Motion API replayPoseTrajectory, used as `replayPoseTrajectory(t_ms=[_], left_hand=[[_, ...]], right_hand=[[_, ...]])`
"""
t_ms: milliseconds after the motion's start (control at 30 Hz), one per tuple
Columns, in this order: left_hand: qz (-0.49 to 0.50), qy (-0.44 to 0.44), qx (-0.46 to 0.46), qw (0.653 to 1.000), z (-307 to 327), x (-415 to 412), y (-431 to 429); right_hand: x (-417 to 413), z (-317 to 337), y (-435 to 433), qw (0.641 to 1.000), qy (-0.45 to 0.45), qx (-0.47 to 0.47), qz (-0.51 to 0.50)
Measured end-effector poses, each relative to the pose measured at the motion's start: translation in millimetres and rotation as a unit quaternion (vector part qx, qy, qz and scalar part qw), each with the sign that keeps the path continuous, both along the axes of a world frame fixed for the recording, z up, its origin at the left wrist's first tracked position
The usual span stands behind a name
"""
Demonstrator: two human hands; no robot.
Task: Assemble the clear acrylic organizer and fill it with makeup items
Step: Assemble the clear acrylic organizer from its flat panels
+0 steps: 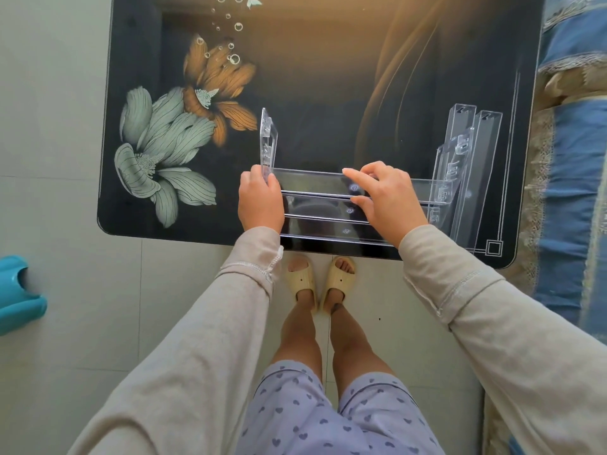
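- The clear acrylic organizer (328,221) stands half-built at the near edge of the dark, flower-printed worktop (328,77), right of centre.
- 3 shelves step down toward the near edge, between an upright left side panel (268,142) and a right side panel (455,165).
- The left hand (261,201) grips the left side panel at its base, fingers curled round it.
- The right hand (384,195) pinches the far shelf (312,182), index finger on its far edge, thumb on its near edge.
- 2 loose clear pieces (489,139) lie just beyond the right side panel.
- A blue plastic object (16,290) sits on the tiled floor, left.
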State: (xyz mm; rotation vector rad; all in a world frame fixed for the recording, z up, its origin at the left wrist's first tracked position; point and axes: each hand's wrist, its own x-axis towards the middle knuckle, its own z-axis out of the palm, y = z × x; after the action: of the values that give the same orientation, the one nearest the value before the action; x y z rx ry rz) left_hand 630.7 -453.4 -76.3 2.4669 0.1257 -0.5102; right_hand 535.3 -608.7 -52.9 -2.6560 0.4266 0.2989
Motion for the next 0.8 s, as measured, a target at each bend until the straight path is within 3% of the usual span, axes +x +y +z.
replayPoseTrajectory(t_ms=[67,133,267,400,467,633,800], left_hand=[[-0.001,-0.025,0.015,1.0,3.4,-4.6,1.0],[-0.016,-0.105,0.068,0.992,10.5,-13.3,3.6],[-0.105,-0.258,0.068,0.958,22.6,-37.2,-8.6],[-0.274,-0.231,0.008,0.933,24.7,-63.8,-46.6],[-0.365,-0.215,-0.006,0.906,24.9,-72.2,-66.0],[-0.516,-0.242,0.031,0.821,21.0,-79.7,-103.4],[-0.526,-0.173,0.084,0.828,10.3,-78.4,-127.3]], right_hand=[[-4.0,1.6,1.6,1.0,-0.016,-0.009,-0.002],[-13.5,6.5,2.4,0.997,-0.067,-0.005,-0.04],[-45.7,17.1,-7.6,0.96,-0.189,0.009,-0.205],[-74.9,16.8,-24.8,0.904,-0.142,0.056,-0.399],[-80.8,13.6,-30.5,0.886,-0.085,0.104,-0.444],[-78.4,5.7,-37.8,0.898,-0.008,0.148,-0.414],[-75.9,0.9,-47.4,0.905,0.004,0.137,-0.403]])
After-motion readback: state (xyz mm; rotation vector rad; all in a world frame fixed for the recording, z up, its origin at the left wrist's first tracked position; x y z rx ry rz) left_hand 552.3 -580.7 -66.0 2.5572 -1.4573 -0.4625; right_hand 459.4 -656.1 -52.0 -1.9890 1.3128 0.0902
